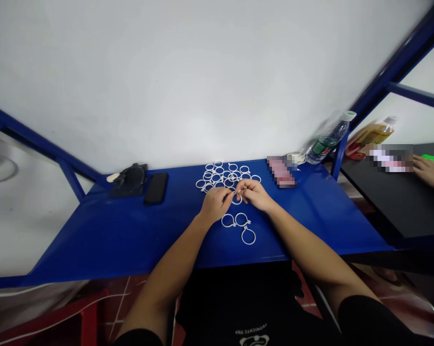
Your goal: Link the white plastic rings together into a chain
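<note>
Blue table (94, 230) against a plain white wall. Looks like three rings (241, 226) are done and sit near the front edge, with a big pile (224, 175) of loose ones left behind them. Left hand (216, 204) and right hand (254, 193) both pinch one ring (236, 198) between them, fingers closed.

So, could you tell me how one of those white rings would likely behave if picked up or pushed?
Probably very light: the held ring is a thin hoop pinched between left hand and right hand. The loose rings lie flat on the table, so they'd likely slide, not roll.
</note>
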`<action>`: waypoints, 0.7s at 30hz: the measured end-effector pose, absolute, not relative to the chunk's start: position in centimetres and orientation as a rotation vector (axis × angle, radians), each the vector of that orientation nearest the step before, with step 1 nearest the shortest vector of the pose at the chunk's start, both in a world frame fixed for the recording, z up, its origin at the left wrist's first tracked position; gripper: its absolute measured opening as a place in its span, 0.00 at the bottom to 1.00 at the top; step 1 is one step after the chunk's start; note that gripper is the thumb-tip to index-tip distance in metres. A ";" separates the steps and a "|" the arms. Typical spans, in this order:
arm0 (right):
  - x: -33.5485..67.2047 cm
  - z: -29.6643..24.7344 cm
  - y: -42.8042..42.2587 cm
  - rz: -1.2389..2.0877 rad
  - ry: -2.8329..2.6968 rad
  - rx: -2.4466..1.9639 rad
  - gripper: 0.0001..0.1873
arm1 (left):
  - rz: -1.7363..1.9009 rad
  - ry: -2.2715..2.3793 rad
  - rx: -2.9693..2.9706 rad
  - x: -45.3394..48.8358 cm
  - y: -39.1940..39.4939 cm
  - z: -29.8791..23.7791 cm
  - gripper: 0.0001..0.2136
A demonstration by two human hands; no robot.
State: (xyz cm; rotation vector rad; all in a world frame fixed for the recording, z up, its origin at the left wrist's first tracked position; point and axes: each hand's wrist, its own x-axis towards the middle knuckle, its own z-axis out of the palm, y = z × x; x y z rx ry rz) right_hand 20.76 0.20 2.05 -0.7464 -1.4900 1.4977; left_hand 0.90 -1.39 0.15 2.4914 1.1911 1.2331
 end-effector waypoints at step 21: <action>24.2 1.7 1.9 0.460 -1.968 -1.234 0.30 | 1.347 0.987 2.449 0.6 -1.0 0.5 0.07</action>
